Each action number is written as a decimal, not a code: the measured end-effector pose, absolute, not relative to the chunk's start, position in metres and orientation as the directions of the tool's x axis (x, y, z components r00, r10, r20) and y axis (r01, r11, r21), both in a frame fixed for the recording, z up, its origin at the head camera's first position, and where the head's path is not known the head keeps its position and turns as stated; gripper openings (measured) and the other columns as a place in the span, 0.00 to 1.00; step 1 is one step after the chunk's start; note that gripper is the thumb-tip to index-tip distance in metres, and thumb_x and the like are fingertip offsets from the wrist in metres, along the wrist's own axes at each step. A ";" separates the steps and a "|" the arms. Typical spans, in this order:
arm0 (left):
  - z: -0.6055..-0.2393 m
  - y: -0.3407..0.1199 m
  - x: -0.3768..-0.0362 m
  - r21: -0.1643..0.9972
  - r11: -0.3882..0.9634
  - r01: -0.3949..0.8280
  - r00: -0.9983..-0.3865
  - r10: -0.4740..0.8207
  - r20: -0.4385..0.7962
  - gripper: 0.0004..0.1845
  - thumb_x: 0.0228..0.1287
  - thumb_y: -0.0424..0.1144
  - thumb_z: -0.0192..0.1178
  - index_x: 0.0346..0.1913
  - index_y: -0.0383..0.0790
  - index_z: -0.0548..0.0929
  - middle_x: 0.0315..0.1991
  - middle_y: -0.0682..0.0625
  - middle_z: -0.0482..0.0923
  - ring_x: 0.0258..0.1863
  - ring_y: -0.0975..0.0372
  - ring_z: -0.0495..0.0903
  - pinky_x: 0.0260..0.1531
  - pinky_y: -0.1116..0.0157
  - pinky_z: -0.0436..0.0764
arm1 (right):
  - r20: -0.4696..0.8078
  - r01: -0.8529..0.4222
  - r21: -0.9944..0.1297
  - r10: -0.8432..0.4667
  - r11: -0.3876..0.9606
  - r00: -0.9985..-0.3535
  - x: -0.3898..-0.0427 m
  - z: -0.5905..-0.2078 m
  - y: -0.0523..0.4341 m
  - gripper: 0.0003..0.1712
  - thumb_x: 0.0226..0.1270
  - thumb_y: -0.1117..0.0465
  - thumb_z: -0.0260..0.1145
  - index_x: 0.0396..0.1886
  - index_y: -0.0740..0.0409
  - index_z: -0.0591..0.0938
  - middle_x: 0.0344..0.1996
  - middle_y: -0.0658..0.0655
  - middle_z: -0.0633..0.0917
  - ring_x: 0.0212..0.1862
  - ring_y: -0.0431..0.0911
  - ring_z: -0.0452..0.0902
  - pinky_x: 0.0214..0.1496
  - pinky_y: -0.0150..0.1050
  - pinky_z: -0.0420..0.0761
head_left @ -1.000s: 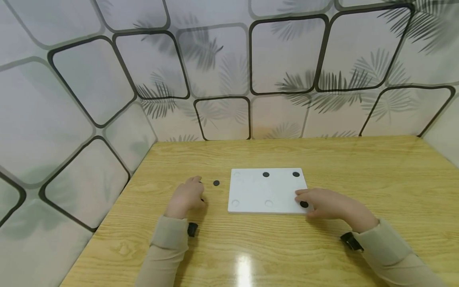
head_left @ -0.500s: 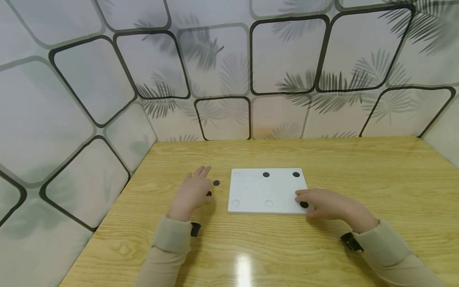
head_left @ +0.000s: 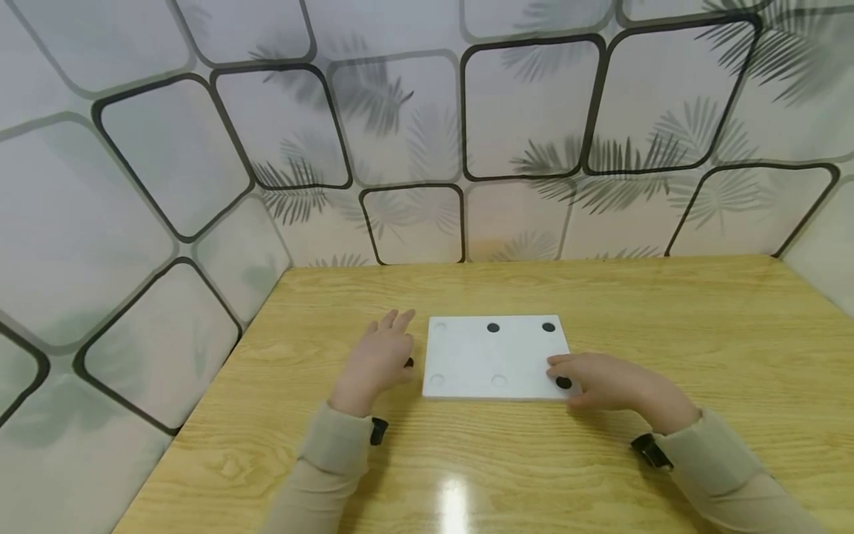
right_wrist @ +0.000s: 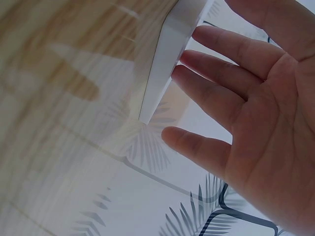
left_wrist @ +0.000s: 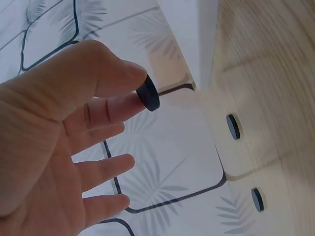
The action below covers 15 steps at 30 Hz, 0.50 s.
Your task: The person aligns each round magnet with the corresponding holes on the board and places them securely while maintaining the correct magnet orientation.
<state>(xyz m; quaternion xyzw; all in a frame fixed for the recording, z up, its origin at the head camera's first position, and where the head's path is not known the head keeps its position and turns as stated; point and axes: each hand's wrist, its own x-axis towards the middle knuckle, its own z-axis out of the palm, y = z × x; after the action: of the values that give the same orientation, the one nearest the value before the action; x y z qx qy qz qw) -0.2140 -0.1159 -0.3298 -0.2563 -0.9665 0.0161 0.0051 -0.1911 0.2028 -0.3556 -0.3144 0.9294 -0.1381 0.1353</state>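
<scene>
A white rectangular board (head_left: 497, 357) with round recesses lies on the table. Black discs sit at its back middle (head_left: 493, 327), back right corner (head_left: 548, 327) and front right corner (head_left: 563, 383). Just left of the board, my left hand (head_left: 375, 363) pinches another black disc (left_wrist: 150, 96) between thumb and index finger, the other fingers spread. My right hand (head_left: 610, 382) rests at the board's right end; its fairly straight fingertips touch the board's edge in the right wrist view. The back left and both other front recesses hold no disc.
Two loose black discs, a nearer one (left_wrist: 233, 127) and a farther one (left_wrist: 257, 199), lie on the wooden table (head_left: 667, 311) in the left wrist view. My left hand hides them from the head camera. A patterned wall covering (head_left: 520, 111) stands behind and at the left.
My left hand has lifted a disc from the table and moved right toward the board, now covering the loose disc seen before. My right hand has stayed on the board.
</scene>
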 end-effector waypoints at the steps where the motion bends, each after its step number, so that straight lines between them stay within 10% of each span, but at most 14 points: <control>1: -0.330 -0.114 -0.215 -0.031 0.864 0.503 -0.864 0.503 0.003 0.17 0.49 0.40 0.66 0.13 0.45 0.68 0.65 0.42 0.54 0.63 0.44 0.51 0.58 0.46 0.56 | -0.163 -0.548 -0.340 -0.622 0.764 -0.766 -0.191 -0.356 0.203 0.24 0.50 0.65 0.68 0.48 0.68 0.75 0.55 0.67 0.70 0.56 0.61 0.65 0.54 0.54 0.67; 15: -0.328 -0.083 -0.225 -0.041 0.831 0.555 -0.831 0.556 -0.002 0.15 0.48 0.36 0.63 0.13 0.44 0.69 0.65 0.43 0.54 0.63 0.46 0.51 0.57 0.45 0.56 | -0.157 -0.554 -0.328 -0.623 0.765 -0.767 -0.192 -0.359 0.205 0.25 0.49 0.64 0.68 0.49 0.68 0.75 0.55 0.66 0.71 0.56 0.60 0.65 0.54 0.53 0.67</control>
<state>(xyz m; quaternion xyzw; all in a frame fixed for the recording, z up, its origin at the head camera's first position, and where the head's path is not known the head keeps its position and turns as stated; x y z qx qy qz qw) -0.2246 -0.0832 -0.3283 -0.2903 -0.9567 0.0199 0.0051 -0.1916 0.2049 -0.3588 -0.3162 0.9305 -0.1325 0.1292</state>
